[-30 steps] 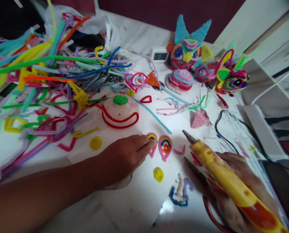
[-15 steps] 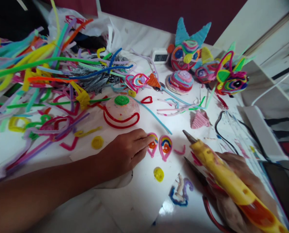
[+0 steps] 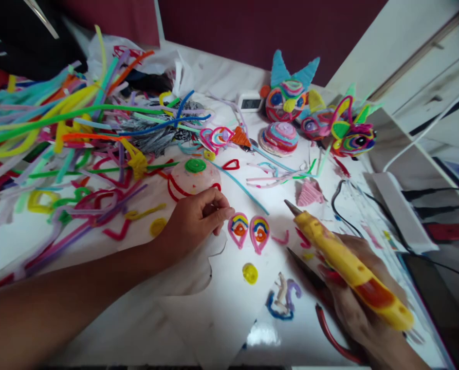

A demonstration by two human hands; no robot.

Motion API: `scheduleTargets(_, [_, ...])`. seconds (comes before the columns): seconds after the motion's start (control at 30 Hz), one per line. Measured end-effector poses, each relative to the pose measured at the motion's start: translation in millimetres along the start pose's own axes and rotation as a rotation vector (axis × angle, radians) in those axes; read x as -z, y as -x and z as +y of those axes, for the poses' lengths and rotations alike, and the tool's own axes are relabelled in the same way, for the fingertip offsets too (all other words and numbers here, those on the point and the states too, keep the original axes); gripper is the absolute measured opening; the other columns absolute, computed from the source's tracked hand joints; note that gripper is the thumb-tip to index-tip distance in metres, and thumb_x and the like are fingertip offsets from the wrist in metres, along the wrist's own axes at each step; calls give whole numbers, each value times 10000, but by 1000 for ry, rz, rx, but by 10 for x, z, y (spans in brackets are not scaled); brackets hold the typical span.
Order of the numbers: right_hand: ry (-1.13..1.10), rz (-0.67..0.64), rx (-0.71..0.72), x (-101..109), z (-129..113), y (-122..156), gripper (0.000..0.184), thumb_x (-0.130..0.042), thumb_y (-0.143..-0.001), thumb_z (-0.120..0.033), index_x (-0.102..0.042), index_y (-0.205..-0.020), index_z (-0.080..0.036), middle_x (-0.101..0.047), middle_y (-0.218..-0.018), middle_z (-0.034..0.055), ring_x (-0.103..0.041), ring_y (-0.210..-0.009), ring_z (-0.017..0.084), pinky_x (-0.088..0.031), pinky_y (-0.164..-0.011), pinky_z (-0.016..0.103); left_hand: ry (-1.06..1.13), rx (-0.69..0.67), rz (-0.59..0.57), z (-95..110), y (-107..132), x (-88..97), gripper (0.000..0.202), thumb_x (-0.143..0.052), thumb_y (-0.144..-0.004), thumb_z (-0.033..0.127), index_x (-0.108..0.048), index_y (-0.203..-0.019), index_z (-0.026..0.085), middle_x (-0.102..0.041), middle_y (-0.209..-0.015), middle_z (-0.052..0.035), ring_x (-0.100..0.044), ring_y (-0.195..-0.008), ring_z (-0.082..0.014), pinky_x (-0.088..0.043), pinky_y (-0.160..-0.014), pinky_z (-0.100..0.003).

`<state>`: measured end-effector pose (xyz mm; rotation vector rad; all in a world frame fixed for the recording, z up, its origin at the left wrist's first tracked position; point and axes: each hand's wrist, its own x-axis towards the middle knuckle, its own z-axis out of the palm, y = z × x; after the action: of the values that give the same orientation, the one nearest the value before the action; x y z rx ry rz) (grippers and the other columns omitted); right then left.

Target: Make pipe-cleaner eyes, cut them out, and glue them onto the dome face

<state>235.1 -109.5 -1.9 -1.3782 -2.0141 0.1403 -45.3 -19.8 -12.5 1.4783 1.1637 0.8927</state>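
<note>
My right hand grips a yellow hot glue gun, its dark nozzle pointing up and left above the table. Beneath that hand lie scissors with a red handle. My left hand is loosely curled, thumb apart from the fingers, with nothing visible in it. Its thumb tip is beside the left pink-rimmed eye shape; a matching eye shape lies to the right. Behind the left hand, partly covered by it, sits a pale dome with a green spiral and a red mouth outline.
Many pipe cleaners heap up on the left. Decorated figures and a small digital clock stand at the back. A yellow disc and curled scraps lie in front. A white power strip is at the right.
My left hand has drawn back from the left eye shape, which now shows whole. Its fingers have loosened. The right hand keeps hold of the glue gun, and the view has shifted slightly.
</note>
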Motion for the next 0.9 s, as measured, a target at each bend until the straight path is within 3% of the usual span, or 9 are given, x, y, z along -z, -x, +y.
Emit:
scheduleTargets(0.1, [12,92,-84,0,32,-22,316,-601,-841,-284,-548,-1152,-274,-616,-1062,72,-602,-923,278,-480,-765,422,89,-55,11,-3,-14,3,166,-559,-883,287,-476,-780,189,-533,-571,78,-472,-433,-47,-344,-421,-155])
scheduleTargets(0.27, [113,69,-53,50,80,-106,308,-564,-872,-294,-554,-1170,-218,-612,-1099,90,-594,-974,280,-462,-813,427,81,-152,-19,-28,-7,28,203,-470,-924,287,-428,-751,190,-488,-576,71,-426,-431,-47,-326,-436,-173])
scheduleTargets(0.4, [226,16,91,116,173,-149,344,-564,-859,-236,-509,-1198,-205,-603,-1102,96,-578,-974,269,-445,-811,417,46,-186,-6,-19,-2,40,260,-417,-947,318,-397,-716,199,-405,-532,83,-372,-434,-58,-310,-448,-190])
scheduleTargets(0.6, [311,-182,194,179,378,-162,411,-538,-867,-232,-438,-1262,-181,-543,-1184,146,-526,-1031,281,-437,-843,431,9,-173,64,0,-17,33,323,-400,-939,338,-344,-650,206,-380,-511,81,-364,-421,-62,-304,-442,-204])
scheduleTargets(0.9, [584,-258,342,164,604,-269,332,-532,-883,-196,-504,-1204,-119,-566,-1135,169,-538,-1024,288,-413,-836,428,53,-176,79,-154,-80,18,135,-526,-867,283,-523,-782,178,-632,-681,24,-475,-453,-62,-360,-460,-200])
